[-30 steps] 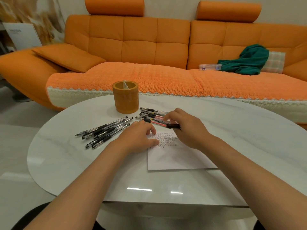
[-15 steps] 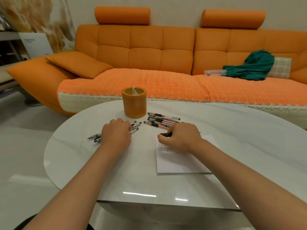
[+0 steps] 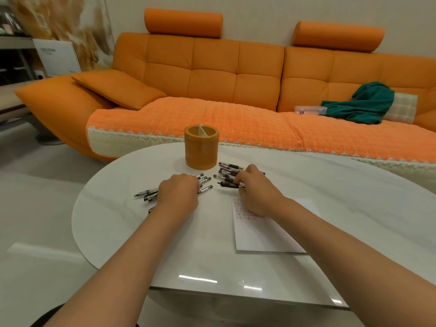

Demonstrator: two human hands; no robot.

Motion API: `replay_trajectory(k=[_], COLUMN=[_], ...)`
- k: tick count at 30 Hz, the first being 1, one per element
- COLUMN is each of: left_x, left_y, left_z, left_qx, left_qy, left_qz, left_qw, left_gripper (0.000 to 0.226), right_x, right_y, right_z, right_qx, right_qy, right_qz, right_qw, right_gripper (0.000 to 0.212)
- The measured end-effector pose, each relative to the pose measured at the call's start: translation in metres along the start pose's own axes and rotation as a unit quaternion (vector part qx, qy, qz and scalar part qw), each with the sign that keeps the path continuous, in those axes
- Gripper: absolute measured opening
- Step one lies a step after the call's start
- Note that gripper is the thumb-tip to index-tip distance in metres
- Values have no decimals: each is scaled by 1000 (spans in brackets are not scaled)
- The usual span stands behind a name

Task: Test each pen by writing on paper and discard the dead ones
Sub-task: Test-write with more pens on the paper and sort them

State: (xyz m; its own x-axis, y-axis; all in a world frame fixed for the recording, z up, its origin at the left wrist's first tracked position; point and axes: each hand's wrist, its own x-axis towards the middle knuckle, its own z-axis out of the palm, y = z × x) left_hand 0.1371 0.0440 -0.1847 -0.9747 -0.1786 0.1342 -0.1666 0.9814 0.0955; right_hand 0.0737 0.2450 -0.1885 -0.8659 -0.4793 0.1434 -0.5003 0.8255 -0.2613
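A white sheet of paper (image 3: pixel 266 234) with rows of small written marks lies on the white marble table (image 3: pixel 132 232). To its left is a group of black pens (image 3: pixel 147 193), and my left hand (image 3: pixel 179 197) rests on it with fingers curled down. Whether that hand grips a pen is hidden. A second group of pens (image 3: pixel 227 169) lies in front of the orange pen holder (image 3: pixel 201 147). My right hand (image 3: pixel 256 190) pinches a black pen (image 3: pixel 228 184) at the near edge of that second group, just above the paper.
An orange sofa (image 3: pixel 212 74) runs behind the table, with a green cloth (image 3: pixel 363 105) and a clear plastic case (image 3: pixel 309 110) on its seat. The table's near edge (image 3: pixel 236 293) lies between my forearms. Grey floor is on the left.
My right hand has carried the black pen off the paper up to the right-hand group of pens. My left hand left the paper and settled on the left group.
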Motion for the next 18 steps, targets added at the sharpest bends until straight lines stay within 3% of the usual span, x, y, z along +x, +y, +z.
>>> replay_trajectory(k=[6, 11, 18], left_x=[-1, 2, 4], left_y=[-1, -3, 4], left_z=[1, 0, -8], left_qx=[-47, -70, -127], left_qy=[-7, -26, -26], left_qz=[11, 15, 41], left_qw=[999, 997, 991], left_gripper=[30, 33, 31], right_x=[15, 25, 29], right_y=[1, 7, 12], right_z=[3, -2, -7], right_qx=[-111, -113, -106], right_qy=[36, 40, 27], right_qz=[-55, -50, -15], right_qw=[992, 992, 994], right_gripper=[27, 19, 27])
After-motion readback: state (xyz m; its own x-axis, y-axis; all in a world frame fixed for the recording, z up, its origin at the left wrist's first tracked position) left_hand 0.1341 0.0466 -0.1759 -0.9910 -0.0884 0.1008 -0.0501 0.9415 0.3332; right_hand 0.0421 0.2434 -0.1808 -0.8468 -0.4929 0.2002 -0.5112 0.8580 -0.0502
